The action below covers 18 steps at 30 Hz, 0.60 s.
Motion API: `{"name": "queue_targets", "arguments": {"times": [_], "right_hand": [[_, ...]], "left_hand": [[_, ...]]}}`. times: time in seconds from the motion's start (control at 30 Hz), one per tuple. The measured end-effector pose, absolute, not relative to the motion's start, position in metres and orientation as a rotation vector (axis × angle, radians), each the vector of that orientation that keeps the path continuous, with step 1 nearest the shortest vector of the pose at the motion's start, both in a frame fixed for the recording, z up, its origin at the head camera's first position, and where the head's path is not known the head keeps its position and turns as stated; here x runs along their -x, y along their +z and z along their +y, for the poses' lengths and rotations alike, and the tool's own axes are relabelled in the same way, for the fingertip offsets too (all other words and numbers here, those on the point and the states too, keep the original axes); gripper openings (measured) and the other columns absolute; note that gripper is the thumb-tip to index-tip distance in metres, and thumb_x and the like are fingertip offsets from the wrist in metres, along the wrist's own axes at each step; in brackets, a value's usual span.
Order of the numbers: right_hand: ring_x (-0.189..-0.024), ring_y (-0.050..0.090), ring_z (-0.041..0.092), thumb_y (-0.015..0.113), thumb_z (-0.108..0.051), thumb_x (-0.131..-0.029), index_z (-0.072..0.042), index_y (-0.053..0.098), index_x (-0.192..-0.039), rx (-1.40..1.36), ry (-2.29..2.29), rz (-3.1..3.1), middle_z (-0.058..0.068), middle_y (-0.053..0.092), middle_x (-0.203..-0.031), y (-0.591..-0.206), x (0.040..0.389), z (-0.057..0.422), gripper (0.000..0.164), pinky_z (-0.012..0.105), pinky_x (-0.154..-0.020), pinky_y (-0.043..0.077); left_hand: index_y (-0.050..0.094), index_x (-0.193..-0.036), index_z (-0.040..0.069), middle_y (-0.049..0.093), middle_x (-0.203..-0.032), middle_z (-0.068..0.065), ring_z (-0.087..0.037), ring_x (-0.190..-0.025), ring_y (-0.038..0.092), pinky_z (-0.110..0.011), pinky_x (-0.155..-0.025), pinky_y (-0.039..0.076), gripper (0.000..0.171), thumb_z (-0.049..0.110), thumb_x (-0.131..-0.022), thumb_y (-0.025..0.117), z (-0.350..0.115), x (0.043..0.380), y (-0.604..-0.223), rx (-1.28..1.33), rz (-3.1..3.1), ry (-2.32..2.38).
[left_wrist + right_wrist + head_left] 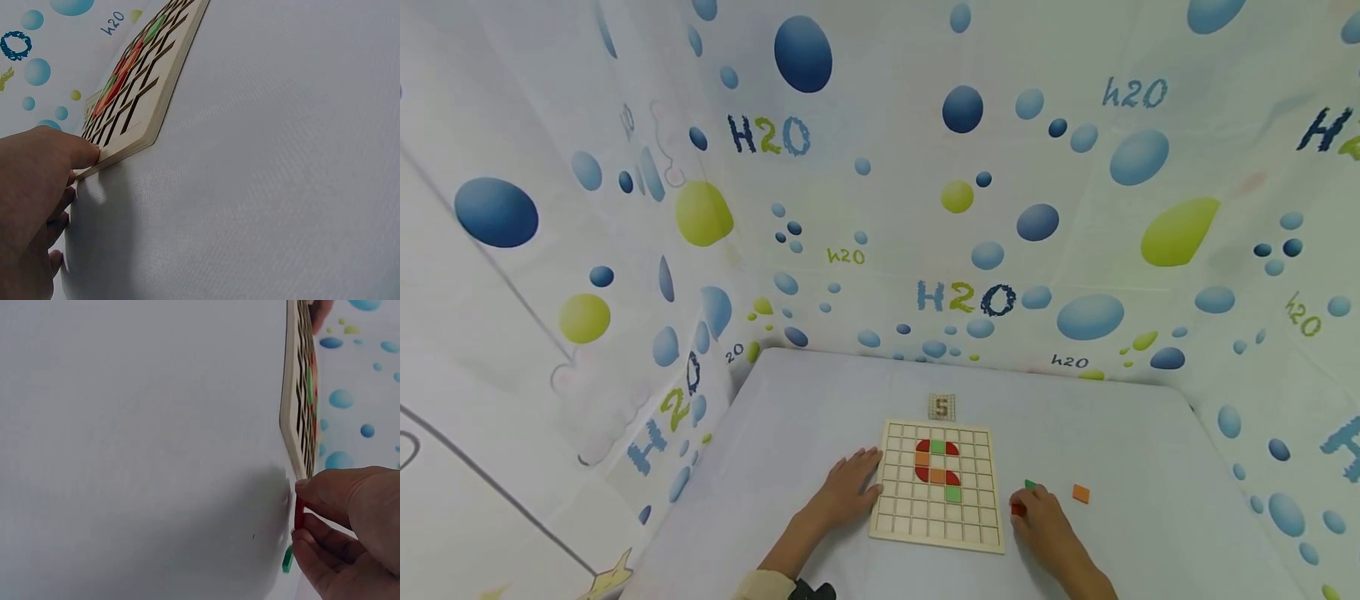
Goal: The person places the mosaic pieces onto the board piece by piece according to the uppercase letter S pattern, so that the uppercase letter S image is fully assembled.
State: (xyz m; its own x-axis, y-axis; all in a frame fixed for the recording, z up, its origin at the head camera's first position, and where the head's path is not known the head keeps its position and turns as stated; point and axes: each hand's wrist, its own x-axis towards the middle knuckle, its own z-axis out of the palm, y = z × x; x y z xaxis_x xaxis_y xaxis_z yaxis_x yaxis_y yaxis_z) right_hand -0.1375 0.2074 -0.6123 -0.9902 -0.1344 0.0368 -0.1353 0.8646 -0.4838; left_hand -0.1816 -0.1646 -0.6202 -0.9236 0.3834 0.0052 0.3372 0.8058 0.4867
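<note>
A pale wooden grid board (pixel 910 532) lies on the white table. Red, orange and green flat tiles fill several of its squares in a curved, 5-like figure. At the board's left edge rests my left hand (pixel 850 487), fingers spread; in the left wrist view its thumb (pixel 84 152) touches the rim. Right of the board, my right hand (pixel 1043 523) pinches a red tile (pixel 299 514) between thumb and fingertips, close over the table. A green tile (pixel 1030 484) lies just beyond those fingers, partly hidden by them.
An orange square tile (pixel 1081 493) lies farther right on the table. Behind the board is a small gridded card (pixel 942 407) marked with a brown 5. A curtain (pixel 880 208) printed with bubbles and H2O hangs along the table's back and sides.
</note>
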Motion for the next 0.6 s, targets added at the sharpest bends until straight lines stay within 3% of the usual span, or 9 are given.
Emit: {"name": "queue_targets", "arguments": {"times": [0.37, 0.6], "right_hand": [[-0.091, 0.048, 0.013, 0.081, -0.008, -0.090, -0.012, 0.067, -0.109, -0.311, 0.900, -3.020, -0.005, 0.057, -0.099, -0.605, 0.133, 0.160, 0.024, 0.028, -0.076, 0.050], [-0.089, 0.045, 0.010, 0.079, -0.003, -0.091, -0.018, 0.062, -0.095, -0.489, 0.989, -2.949, -0.009, 0.050, -0.094, -0.606, 0.126, 0.136, 0.022, 0.025, -0.075, 0.050]], "left_hand": [[0.044, -0.158, 0.002, 0.047, -0.163, -0.017, -0.040, -0.153, 0.039, -0.065, -0.124, 0.030, 0.061, 0.028, -0.106, 0.060, -0.163, 0.179, -0.618, -0.580, 2.902, 0.745], [0.044, -0.159, 0.004, 0.047, -0.163, -0.015, -0.039, -0.154, 0.039, -0.063, -0.125, 0.030, 0.062, 0.028, -0.105, 0.062, -0.162, 0.178, -0.618, -0.556, 2.902, 0.731]]}}
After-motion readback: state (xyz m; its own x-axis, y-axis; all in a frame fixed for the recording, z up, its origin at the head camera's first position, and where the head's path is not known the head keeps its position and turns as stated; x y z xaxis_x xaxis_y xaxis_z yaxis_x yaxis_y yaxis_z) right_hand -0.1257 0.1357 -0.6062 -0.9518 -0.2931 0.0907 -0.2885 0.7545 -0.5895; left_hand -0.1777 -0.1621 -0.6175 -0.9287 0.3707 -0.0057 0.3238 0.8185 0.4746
